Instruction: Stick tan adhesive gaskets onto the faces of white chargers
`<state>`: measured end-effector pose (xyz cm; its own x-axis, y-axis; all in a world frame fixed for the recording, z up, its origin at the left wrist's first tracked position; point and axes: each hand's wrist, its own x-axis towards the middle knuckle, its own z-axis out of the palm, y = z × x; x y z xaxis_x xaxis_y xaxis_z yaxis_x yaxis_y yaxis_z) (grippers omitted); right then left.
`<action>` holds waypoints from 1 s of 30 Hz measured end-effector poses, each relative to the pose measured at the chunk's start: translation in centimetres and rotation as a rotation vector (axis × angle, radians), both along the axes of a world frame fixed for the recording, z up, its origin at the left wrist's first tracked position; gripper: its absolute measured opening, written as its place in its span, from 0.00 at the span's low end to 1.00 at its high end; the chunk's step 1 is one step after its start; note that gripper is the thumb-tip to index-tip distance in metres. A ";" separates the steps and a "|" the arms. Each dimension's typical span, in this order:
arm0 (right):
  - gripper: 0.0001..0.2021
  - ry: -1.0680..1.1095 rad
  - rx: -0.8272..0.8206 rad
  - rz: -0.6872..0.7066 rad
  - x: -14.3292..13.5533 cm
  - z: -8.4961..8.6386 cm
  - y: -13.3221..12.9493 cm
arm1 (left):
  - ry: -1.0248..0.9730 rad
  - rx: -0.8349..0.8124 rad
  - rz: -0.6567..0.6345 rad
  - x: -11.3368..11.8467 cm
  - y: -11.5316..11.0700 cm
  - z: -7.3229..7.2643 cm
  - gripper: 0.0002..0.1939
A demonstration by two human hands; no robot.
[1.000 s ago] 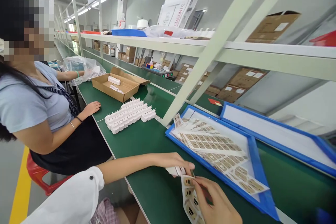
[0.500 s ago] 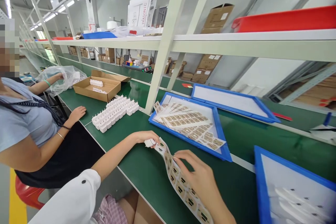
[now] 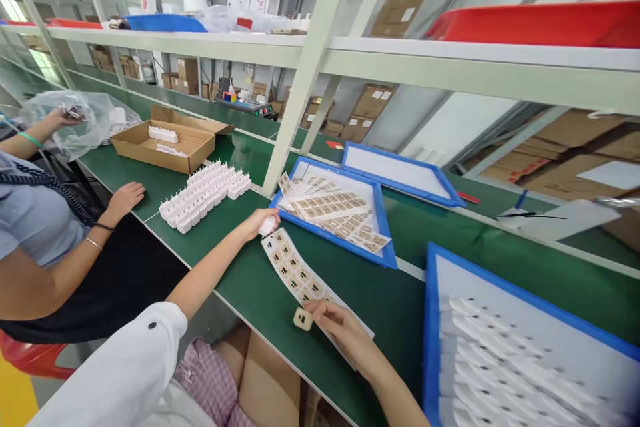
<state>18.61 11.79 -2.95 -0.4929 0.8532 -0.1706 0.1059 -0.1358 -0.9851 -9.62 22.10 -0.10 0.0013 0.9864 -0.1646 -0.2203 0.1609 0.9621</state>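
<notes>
My left hand [image 3: 256, 221] is closed around a small white plastic piece [image 3: 267, 226], with its fingers at the top end of a strip of stickers [image 3: 295, 270]. Tan, rounded-square stickers with dark slots run in rows along that white backing strip. My right hand [image 3: 337, 327] pinches one loose tan sticker [image 3: 303, 319] by its edge, over the lower part of the strip. Beyond my left hand, a blue-rimmed tray [image 3: 387, 240] holds a pile of more sticker strips [image 3: 333, 207]. Whether the left fingers also grip the strip is hard to tell.
Rows of white plastic pieces [image 3: 205, 195] stand on the green table, left of my arm. Behind them is an open cardboard box [image 3: 193, 152]. At right lies a blue-rimmed tray [image 3: 431, 320] with white parts. A co-worker's hand [image 3: 126, 199] rests at the left; a shelf post [image 3: 300, 93] rises ahead.
A single sticker has come off the strip into my right hand, which has moved down and left. The strip now lies flatter. My view has turned rightward; the co-worker's far hand now holds something.
</notes>
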 end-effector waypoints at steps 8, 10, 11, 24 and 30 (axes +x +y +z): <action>0.21 0.419 -0.006 -0.813 -3.9 -2.4 1.3 | -0.057 0.225 -0.081 -0.4 -7.8 2.4 0.24; 0.20 0.471 -0.004 -0.875 -4.3 -1.9 1.8 | -0.066 0.217 -0.148 0.6 -10.5 1.7 0.27; 0.19 0.493 -0.008 -0.890 -4.4 -1.4 1.6 | -0.070 0.209 -0.170 1.1 -11.7 1.3 0.27; 0.18 0.606 -0.103 -0.807 -4.9 4.7 -14.8 | -0.015 0.521 -0.237 7.8 -23.4 0.0 0.22; 0.15 0.603 -0.045 -0.716 -5.4 5.0 -16.5 | 0.118 0.564 -0.335 8.5 -24.1 0.4 0.22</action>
